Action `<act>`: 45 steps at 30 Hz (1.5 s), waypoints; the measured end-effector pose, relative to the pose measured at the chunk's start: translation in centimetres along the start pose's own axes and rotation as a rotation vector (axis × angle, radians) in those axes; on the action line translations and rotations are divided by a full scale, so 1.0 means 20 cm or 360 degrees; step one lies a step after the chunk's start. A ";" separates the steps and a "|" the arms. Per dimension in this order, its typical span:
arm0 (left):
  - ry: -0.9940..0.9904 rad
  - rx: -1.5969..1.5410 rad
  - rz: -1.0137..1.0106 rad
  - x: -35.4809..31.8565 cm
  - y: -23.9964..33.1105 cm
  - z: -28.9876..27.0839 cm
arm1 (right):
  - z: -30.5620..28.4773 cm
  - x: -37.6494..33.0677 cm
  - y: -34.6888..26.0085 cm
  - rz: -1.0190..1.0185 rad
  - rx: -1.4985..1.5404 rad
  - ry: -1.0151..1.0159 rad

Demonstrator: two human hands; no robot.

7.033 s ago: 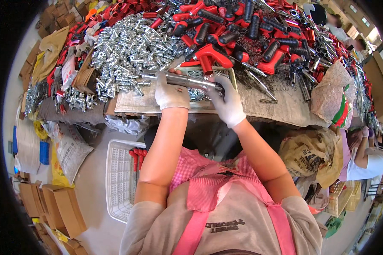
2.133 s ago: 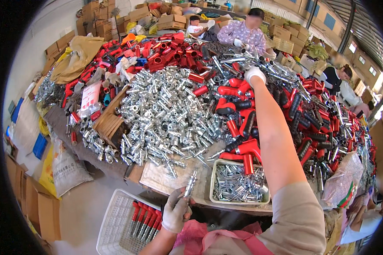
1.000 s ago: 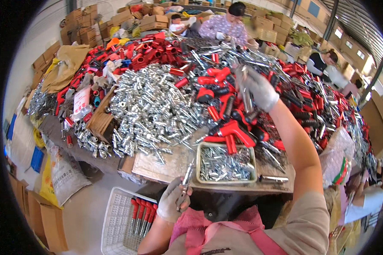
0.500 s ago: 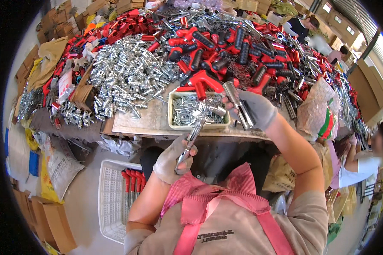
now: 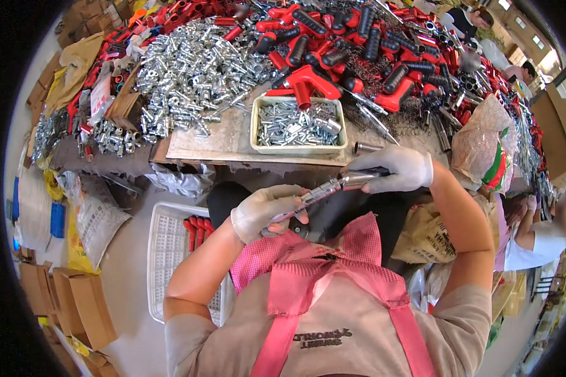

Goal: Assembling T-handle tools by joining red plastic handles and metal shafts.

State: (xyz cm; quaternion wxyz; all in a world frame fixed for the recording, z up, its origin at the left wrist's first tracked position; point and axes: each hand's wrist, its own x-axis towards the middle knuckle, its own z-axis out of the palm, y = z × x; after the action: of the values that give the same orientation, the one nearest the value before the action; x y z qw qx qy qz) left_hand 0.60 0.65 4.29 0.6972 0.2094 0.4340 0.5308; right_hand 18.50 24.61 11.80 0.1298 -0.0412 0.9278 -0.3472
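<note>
My left hand (image 5: pixel 264 213), in a pale glove, is closed around a slim silver metal rod fitting (image 5: pixel 317 193), which tilts up to the right. My right hand (image 5: pixel 399 168), gloved too, grips a shiny metal tube (image 5: pixel 357 179) at the rod's upper end. The two pieces meet end to end; whether one sits inside the other I cannot tell. Both hands are over my lap, just in front of the table edge. Beyond them stands a cream plastic bin (image 5: pixel 299 150) of small silver pins. Another short metal tube (image 5: pixel 366 147) lies at the table edge by my right hand.
Silver fittings (image 5: pixel 188 75) are heaped at the left of the table, red and black handles (image 5: pixel 333 56) at its middle. A bubble-wrapped bundle (image 5: pixel 484 144) sits at the right. A white basket (image 5: pixel 159 251) with red-handled parts stands by my left arm. Other people work at far right.
Both hands have come together over my lap. My right hand has drawn back from beside the bin and lowered its tube to the rod, which now lies flatter. The view has shifted slightly.
</note>
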 end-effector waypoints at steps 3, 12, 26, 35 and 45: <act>0.0001 0.0398 0.0071 0.03 -0.02 0.04 | 0.02 0.06 -0.06 0.0065 -0.0276 -0.0275; -0.0150 0.0184 -0.0047 0.05 -0.12 -0.07 | 0.13 0.04 -0.03 -0.0074 0.0087 0.0020; -0.0154 0.0075 -0.0064 0.05 -0.18 -0.02 | 0.40 0.17 -0.02 0.0708 0.1103 0.0338; 0.0123 0.0429 0.0158 0.02 -0.27 0.03 | 0.43 0.24 -0.03 0.0750 0.1068 0.0331; -0.0056 0.0089 -0.0043 -0.02 -0.27 -0.02 | 0.42 0.27 -0.02 0.0757 0.0945 0.0129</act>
State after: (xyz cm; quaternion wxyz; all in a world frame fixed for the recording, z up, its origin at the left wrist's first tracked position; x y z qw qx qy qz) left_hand 3.31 -1.69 0.20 0.7057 0.2323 0.4389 0.5053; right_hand 15.58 18.01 4.87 0.1763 0.2284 0.7749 -0.5624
